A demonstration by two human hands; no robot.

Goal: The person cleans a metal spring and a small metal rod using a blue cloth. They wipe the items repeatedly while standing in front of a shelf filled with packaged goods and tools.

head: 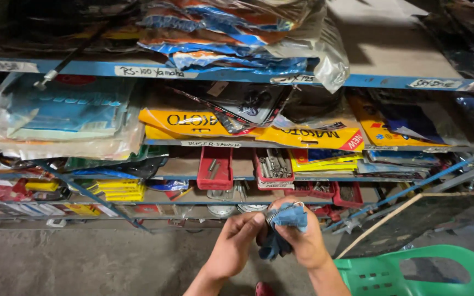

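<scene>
Low in the middle of the frame, both hands meet around a crumpled blue cloth rag (287, 219) with a small coiled metal spring or cable end (278, 210) poking out of its top. The rag hangs loosely below the fingers, so the small metal part could slip out of the folds and drop to the grey concrete floor (83, 263), where it would roll under the blue metal shelving (248, 77) crowded with plastic-wrapped parts packets. A pinched fingertip is another risk if the spring snaps back while it is being wiped.

The right hand (305, 241) is curled nearly closed, gripping the rag and the metal part together. The left hand (237, 241) is partly closed, its thumb and fingertips pressing the rag's side; it seems to pinch it, though the overlap hides the contact. A green plastic chair (429, 271) sits at lower right.
</scene>
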